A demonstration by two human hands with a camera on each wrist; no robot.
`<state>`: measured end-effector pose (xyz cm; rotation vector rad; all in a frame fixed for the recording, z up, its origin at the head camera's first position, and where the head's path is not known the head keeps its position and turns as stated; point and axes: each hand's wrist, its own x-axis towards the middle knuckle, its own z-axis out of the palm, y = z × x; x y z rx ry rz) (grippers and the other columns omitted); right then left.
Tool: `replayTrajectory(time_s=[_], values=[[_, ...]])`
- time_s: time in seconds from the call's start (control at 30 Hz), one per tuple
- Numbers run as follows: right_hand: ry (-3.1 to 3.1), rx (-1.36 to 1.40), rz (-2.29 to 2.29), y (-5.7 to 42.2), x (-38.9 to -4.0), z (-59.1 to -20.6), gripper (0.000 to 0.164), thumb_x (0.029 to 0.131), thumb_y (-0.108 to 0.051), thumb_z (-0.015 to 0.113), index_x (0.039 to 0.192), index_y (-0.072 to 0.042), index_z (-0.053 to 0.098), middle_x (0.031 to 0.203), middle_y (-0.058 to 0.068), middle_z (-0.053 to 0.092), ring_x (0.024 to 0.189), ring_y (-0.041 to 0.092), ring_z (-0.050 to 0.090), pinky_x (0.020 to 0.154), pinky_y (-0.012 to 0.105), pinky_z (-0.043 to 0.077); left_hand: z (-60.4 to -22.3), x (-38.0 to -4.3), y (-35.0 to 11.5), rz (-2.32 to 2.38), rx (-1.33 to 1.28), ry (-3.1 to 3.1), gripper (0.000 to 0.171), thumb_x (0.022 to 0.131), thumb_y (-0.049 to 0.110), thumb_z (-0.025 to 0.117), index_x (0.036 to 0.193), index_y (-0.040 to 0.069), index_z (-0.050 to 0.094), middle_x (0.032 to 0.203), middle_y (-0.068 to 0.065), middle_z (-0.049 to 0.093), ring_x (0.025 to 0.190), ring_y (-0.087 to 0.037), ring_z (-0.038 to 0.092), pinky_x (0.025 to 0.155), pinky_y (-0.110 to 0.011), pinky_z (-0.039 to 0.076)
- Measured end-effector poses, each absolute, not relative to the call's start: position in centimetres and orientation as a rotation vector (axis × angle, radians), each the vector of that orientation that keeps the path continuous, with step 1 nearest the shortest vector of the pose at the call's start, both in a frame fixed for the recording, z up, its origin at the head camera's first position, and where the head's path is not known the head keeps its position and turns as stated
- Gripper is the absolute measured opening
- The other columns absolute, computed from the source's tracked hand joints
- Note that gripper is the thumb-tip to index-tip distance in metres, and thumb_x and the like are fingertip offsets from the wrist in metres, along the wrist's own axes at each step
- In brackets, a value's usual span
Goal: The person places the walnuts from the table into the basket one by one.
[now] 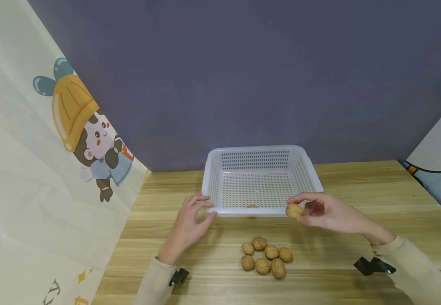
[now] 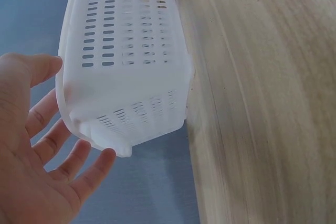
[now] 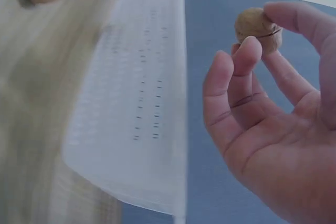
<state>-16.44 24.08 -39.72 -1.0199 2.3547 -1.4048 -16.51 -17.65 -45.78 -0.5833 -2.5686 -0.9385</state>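
Note:
My right hand (image 1: 317, 211) pinches a walnut (image 1: 294, 210) between thumb and fingertips, at the front right corner of a white plastic basket (image 1: 258, 210). The right wrist view has this walnut (image 3: 259, 30) up at the level of the basket's rim. My left hand (image 1: 189, 224) is at the front left corner, its fingers spread and loosely bent, with the thumb right at the rim in the left wrist view. Inside the basket, a bit of a brown walnut (image 1: 252, 206) shows over the front rim; the rest of it is hidden.
Several walnuts (image 1: 262, 266) lie in a loose group on the wooden table (image 1: 159, 224), in front of the basket. A dark grey panel (image 1: 243, 76) rises behind the basket. A white sheet with a cartoon figure (image 1: 98, 135) hangs on the left.

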Motion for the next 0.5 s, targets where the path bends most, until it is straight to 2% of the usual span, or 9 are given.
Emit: replayTrajectory(time_s=[0.1, 0.23, 0.37, 0.5], values=[[2.378, -1.031, -1.408, 24.0, -17.5, -38.8, 0.040, 0.098, -0.004, 0.073, 0.137, -0.002, 0.064, 0.090, -0.004, 0.072, 0.071, 0.009, 0.064, 0.058, 0.026, 0.055, -45.7, -16.5, -17.6, -0.945, -0.581, -2.570, 0.023, 0.093, 0.025, 0.082, 0.111, 0.013, 0.077, 0.136, -0.008, 0.071, 0.139, -0.033, 0.056, 0.121, -0.058, 0.044], [2.438, -1.033, -1.397, 23.6, -18.8, -37.6, 0.038, 0.097, -0.004, 0.075, 0.134, -0.002, 0.066, 0.104, 0.001, 0.075, 0.078, 0.012, 0.070, 0.065, 0.027, 0.060, -45.7, -16.5, -17.5, -0.953, -0.589, -2.559, 0.023, 0.092, 0.024, 0.082, 0.111, 0.011, 0.077, 0.135, -0.010, 0.071, 0.138, -0.034, 0.056, 0.120, -0.059, 0.044], [2.511, -0.958, -1.345, 23.0, -20.3, -36.5, 0.039, 0.096, -0.011, 0.078, 0.134, -0.007, 0.068, 0.115, 0.006, 0.075, 0.083, 0.011, 0.072, 0.068, 0.028, 0.061, -45.7, -16.5, -17.5, -0.956, -0.593, -2.558, 0.023, 0.091, 0.023, 0.083, 0.110, 0.010, 0.077, 0.135, -0.011, 0.071, 0.138, -0.034, 0.056, 0.121, -0.058, 0.044], [2.535, -0.853, -1.292, 22.3, -22.5, -35.6, 0.040, 0.097, -0.020, 0.079, 0.135, -0.010, 0.068, 0.121, 0.011, 0.073, 0.082, 0.014, 0.072, 0.067, 0.031, 0.059, -45.8, -16.6, -17.5, -0.938, -0.580, -2.557, 0.023, 0.091, 0.024, 0.083, 0.110, 0.012, 0.078, 0.135, -0.008, 0.071, 0.137, -0.034, 0.057, 0.121, -0.057, 0.044]])
